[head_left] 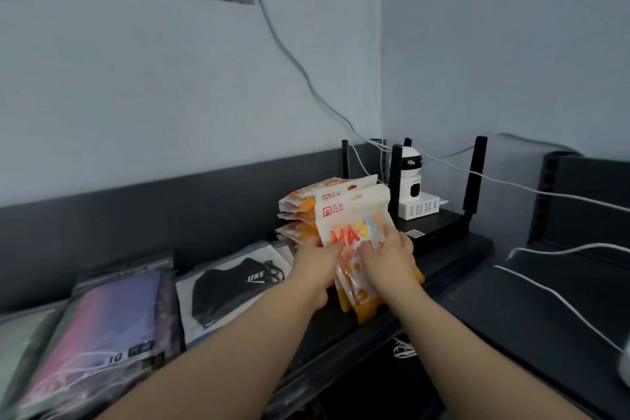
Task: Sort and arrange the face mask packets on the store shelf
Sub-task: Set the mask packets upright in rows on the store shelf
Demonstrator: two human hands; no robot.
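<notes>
At the right end of the dark shelf, both hands clamped on a bundle of orange-and-white mask packets, held upright, printed face toward the camera. Left hand gripping the bundle's left edge, thumb across the front. Right hand pressed over the lower front, fingers spread on the red lettering. Behind the held bundle, more orange packets stacked, fanned out to the left. Further left on the shelf, a black mask packet lying flat, then a pink-and-purple packet beside it. Just right of the bundle, a black router with upright antennas, carrying a white box topped by a small white camera. White cables trailing across the dark surface at right.
</notes>
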